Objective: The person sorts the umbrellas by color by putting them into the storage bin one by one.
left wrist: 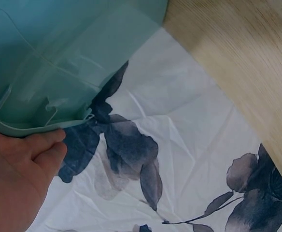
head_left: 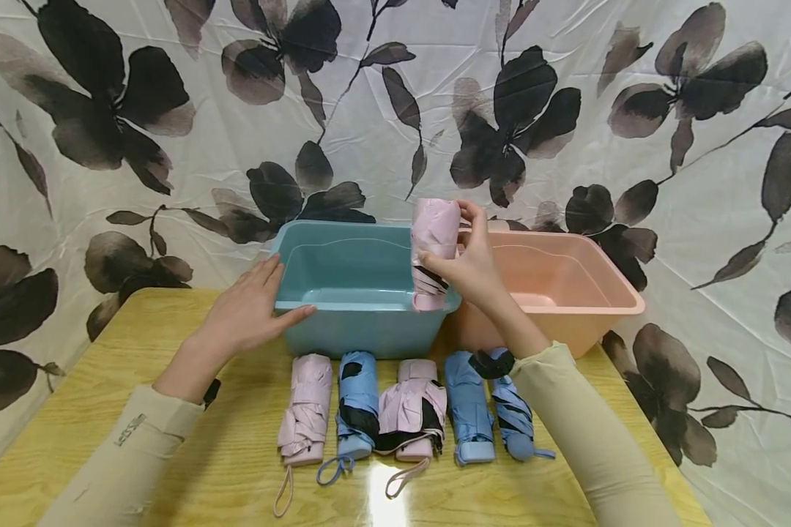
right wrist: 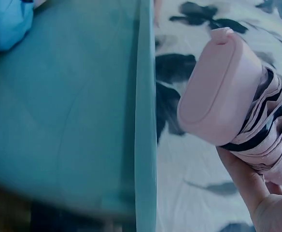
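Observation:
A pink folded umbrella [head_left: 435, 225] is gripped upright by my right hand [head_left: 476, 269], over the right end of the teal plastic bin [head_left: 362, 333]. In the right wrist view, the umbrella's pink handle end [right wrist: 223, 92] and black-edged folds show beside the bin's rim [right wrist: 145, 121]. My left hand [head_left: 245, 306] rests at the bin's left rim with fingers extended and thumb pointing along the front edge. The left wrist view shows its fingers [left wrist: 49, 145] touching the rim from outside. Inside the teal bin I see only its bare walls and floor.
An orange bin [head_left: 567, 329] stands right of the teal one. In front lie folded umbrellas in a row: pink [head_left: 306, 410], blue [head_left: 358, 395], a looser pink [head_left: 411, 406], blue [head_left: 469, 410], and a blue one [head_left: 513, 413] near my right sleeve. Floral cloth [head_left: 395, 110] hangs behind the wooden table [head_left: 237, 468].

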Demonstrator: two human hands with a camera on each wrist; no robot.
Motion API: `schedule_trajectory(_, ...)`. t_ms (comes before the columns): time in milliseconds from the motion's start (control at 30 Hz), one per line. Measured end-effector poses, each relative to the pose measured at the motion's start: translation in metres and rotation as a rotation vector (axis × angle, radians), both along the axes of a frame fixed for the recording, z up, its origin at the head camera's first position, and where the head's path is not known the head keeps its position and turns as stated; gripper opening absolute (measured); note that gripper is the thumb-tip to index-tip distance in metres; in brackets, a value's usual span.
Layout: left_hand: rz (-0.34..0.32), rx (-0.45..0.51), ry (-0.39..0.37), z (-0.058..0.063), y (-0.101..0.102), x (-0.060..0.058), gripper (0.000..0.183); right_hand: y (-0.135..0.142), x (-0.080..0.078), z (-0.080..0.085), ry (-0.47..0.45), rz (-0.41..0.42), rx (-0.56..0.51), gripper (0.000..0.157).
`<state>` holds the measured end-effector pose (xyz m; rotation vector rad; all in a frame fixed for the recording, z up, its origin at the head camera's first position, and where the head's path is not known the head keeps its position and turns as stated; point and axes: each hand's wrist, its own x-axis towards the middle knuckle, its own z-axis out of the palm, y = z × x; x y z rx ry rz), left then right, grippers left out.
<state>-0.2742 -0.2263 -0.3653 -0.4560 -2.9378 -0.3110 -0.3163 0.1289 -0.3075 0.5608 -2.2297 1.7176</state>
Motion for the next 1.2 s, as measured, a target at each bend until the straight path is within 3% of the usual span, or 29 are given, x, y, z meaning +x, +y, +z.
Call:
schedule_trajectory(200, 0.005, -0.004, -0.007, 0.000, 0.000, 0.000, 0.108, -0.037, -0.026, 0.002, -0.135, 0.056, 0.044, 0.093)
schedule_trajectory(400, 0.009, -0.006, -0.019, 0.000, 0.000, 0.000, 0.109, -0.079, -0.051, -0.005, -0.250, 0.143, 0.086, 0.091)
schedule_trajectory(533, 0.014, -0.003, -0.017, 0.000, 0.000, 0.000, 0.109, -0.108, -0.060, -0.010, -0.334, 0.159, 0.096, 0.088)
schedule_trajectory(800, -0.002, -0.003, -0.012, 0.000, 0.000, -0.002, 0.109, -0.149, -0.072, -0.020, -0.577, 0.137, 0.147, 0.094)
schedule_trajectory(900, -0.005, -0.006, -0.011, 0.000, 0.000, -0.002, 0.107, -0.163, -0.072, -0.024, -0.650, 0.154, 0.105, 0.097)
schedule_trajectory(1033, -0.002, -0.013, -0.007, 0.002, 0.000, -0.003, 0.107, -0.176, -0.069, -0.032, -0.705, 0.195, 0.039, 0.098)
schedule_trajectory(1200, -0.005, -0.011, -0.010, 0.002, -0.001, -0.001, 0.108, -0.180, -0.068, -0.043, -0.768, 0.228, 0.045, 0.099)
